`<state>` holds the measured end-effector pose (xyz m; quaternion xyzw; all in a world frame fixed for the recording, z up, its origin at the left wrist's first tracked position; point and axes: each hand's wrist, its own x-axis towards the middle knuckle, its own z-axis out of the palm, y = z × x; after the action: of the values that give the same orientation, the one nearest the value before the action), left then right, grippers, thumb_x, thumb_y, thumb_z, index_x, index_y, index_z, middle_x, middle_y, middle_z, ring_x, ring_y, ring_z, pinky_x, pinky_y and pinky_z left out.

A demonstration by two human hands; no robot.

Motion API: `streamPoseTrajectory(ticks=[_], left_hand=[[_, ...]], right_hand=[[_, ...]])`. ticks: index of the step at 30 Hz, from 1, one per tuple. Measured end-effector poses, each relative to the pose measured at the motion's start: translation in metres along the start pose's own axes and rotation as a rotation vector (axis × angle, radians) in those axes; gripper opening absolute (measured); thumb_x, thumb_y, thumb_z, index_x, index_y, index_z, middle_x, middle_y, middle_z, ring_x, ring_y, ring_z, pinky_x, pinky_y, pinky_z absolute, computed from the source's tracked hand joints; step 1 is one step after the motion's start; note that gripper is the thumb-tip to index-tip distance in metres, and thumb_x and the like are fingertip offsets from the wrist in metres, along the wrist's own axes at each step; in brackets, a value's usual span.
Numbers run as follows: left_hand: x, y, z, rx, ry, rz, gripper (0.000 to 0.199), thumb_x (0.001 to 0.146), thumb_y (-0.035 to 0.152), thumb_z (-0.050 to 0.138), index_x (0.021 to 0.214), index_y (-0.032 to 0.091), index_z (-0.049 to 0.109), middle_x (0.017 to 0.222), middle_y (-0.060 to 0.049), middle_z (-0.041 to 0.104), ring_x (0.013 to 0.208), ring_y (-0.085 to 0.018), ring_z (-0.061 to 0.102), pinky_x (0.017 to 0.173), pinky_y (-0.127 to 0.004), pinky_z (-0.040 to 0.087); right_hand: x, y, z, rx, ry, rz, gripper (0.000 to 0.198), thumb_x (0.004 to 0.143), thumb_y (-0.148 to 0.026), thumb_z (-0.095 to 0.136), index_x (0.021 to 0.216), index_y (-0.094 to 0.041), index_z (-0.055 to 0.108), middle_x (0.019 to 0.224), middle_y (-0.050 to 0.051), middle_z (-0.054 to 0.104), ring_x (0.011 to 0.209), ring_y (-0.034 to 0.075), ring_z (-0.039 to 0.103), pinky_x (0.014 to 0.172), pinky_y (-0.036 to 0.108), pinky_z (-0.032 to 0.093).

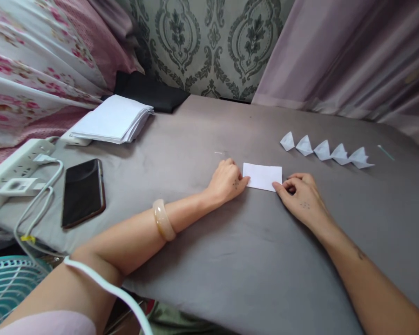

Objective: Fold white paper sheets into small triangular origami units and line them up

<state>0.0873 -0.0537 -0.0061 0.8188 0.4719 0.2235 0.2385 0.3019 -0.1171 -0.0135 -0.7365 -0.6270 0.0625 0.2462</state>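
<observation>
A small white folded paper rectangle (263, 177) lies on the grey cloth-covered table. At its left edge my left hand (228, 179) is closed, the thumb on the lower left corner and the other fingers curled under. My right hand (298, 193) pinches the lower right corner between thumb and fingers. Farther back on the right stands a row of several folded white paper shapes (322, 150) with pointed tops. A pale bangle (163, 220) circles my left forearm.
At the left are a stack of white paper (113, 118), a black phone (84, 193) and a white power strip (14, 172) with plugged cables. A black folder-like item (152, 91) lies behind the stack. A thin green-tipped stick (386, 152) lies far right. A white cable (108, 286) crosses my left arm.
</observation>
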Motion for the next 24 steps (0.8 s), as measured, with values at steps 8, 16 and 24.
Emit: streamPoseTrajectory(ticks=[8,16,24], left_hand=[[-0.003,0.000,-0.003,0.211,-0.006,0.242,0.018,0.093,0.025,0.047,0.106,0.015,0.053,0.113,-0.013,0.054,0.101,-0.025,0.048,0.089,-0.041,0.044],[0.001,0.003,-0.008,0.384,-0.170,0.419,0.029,0.099,0.027,0.039,0.094,0.015,0.065,0.106,-0.011,0.065,0.099,-0.024,0.059,0.088,-0.037,0.045],[-0.005,-0.011,-0.009,0.198,-0.106,0.339,0.032,0.097,0.036,0.043,0.116,0.023,0.065,0.135,-0.006,0.058,0.130,-0.029,0.046,0.105,-0.045,0.040]], right_hand=[[-0.002,-0.001,-0.004,0.058,-0.008,0.007,0.025,0.080,-0.046,0.058,0.075,-0.022,0.056,0.098,0.009,0.056,0.074,0.019,0.058,0.074,0.039,0.053],[-0.009,-0.011,-0.006,0.020,0.013,-0.225,0.027,0.091,-0.030,0.047,0.111,-0.020,0.062,0.120,0.015,0.058,0.104,0.028,0.060,0.091,0.046,0.050],[-0.026,-0.037,-0.009,-0.057,-0.400,-0.494,0.054,0.099,-0.036,0.028,0.150,-0.019,0.032,0.157,0.009,0.029,0.145,0.022,0.023,0.119,0.046,0.024]])
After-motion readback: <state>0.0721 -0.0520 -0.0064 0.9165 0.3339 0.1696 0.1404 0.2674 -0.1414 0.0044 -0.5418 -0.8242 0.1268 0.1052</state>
